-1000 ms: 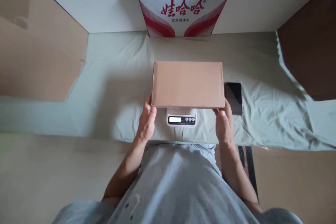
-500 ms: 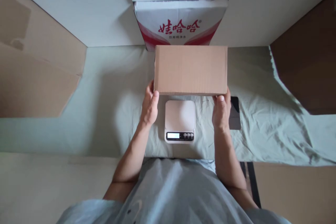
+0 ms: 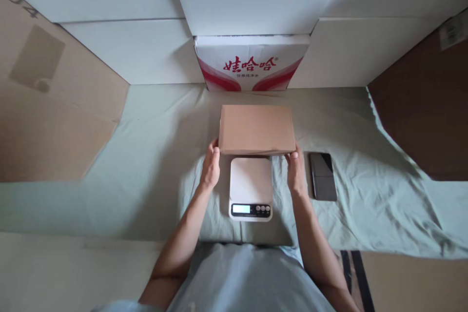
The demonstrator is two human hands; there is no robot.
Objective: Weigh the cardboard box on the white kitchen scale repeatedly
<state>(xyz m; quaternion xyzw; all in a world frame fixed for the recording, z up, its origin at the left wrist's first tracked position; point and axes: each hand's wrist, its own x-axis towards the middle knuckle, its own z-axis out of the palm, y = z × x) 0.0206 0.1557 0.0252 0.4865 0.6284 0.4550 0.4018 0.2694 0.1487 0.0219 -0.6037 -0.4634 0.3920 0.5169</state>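
Between my two hands is a closed brown cardboard box [image 3: 257,129], its plain top facing up. My left hand [image 3: 211,168] grips the box's near left corner, thumb showing and the other fingers mostly hidden. At the near right corner, my right hand [image 3: 294,173] holds it the same way. Just this side of the box, a white digital kitchen scale [image 3: 251,180] lies on the green cloth with its display lit; the digits are too faint to read. Whether the box touches the cloth, I cannot tell.
A black phone [image 3: 322,176] lies right of my right hand on the green cloth [image 3: 146,156]. Behind stands a white-and-red carton [image 3: 252,61] against white panels. Large cardboard panels flank the cloth, a light brown one [image 3: 62,107] at left and a dark one [image 3: 424,107] at right.
The box has moved down and away from my head, looking smaller, with both hands still on it. The whole view has shifted, and the phone now shows fully beside my right hand.
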